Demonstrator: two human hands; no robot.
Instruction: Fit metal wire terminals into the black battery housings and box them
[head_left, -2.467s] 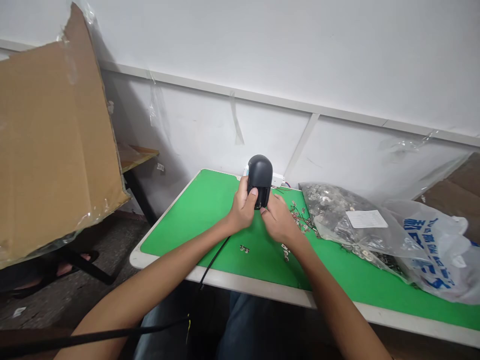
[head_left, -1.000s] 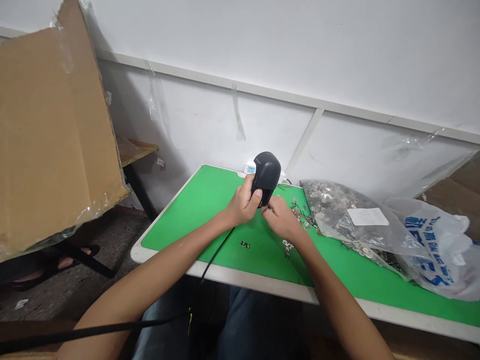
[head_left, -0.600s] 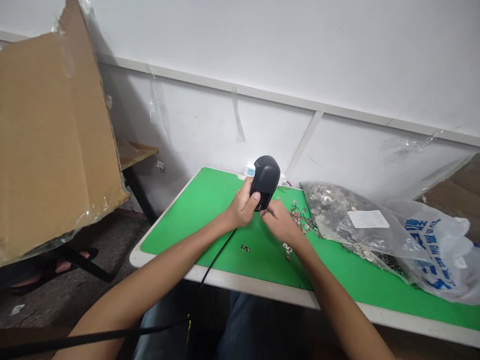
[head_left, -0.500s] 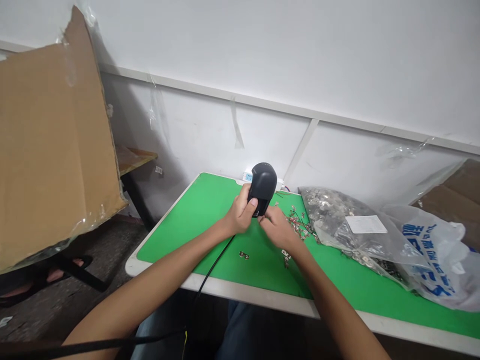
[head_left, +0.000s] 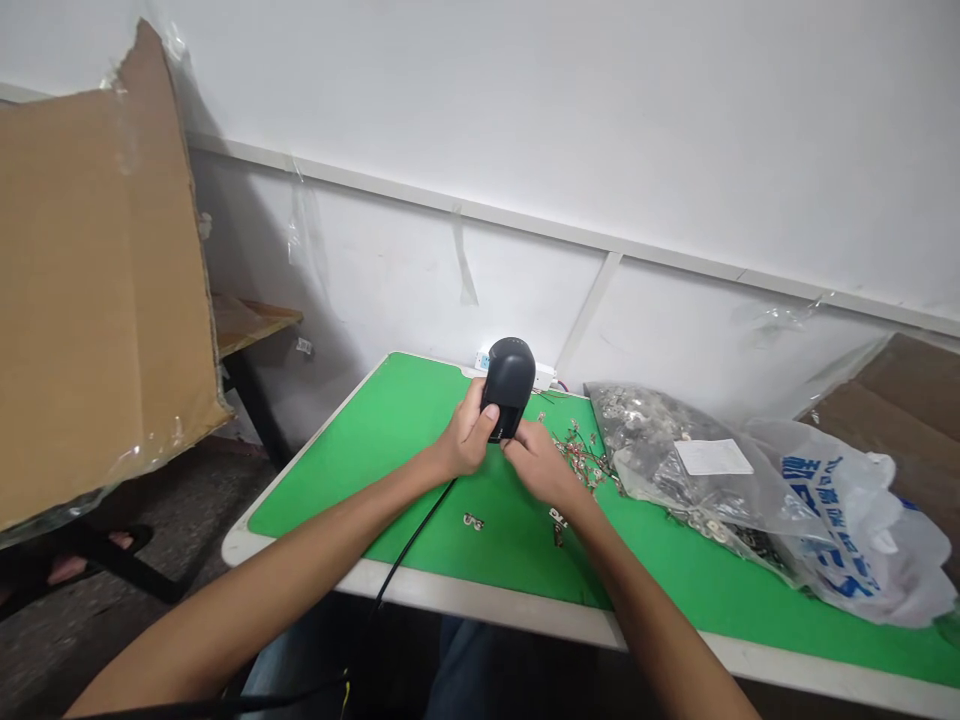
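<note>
The left hand [head_left: 466, 435], right hand [head_left: 536, 462] and forearms [head_left: 337, 530] are bare; the trousers [head_left: 289, 655] look blue

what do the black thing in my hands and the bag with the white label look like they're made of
The black device: probably hard plastic, satin, from its soft highlights. The labelled bag: thin clear plastic, glossy, as it wrinkles and shows metallic-looking bits inside.

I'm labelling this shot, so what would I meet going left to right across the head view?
Cardboard panel, wooden tabletop, left hand, black device, right hand, clear bag of metal parts, white bag with blue print.
</note>
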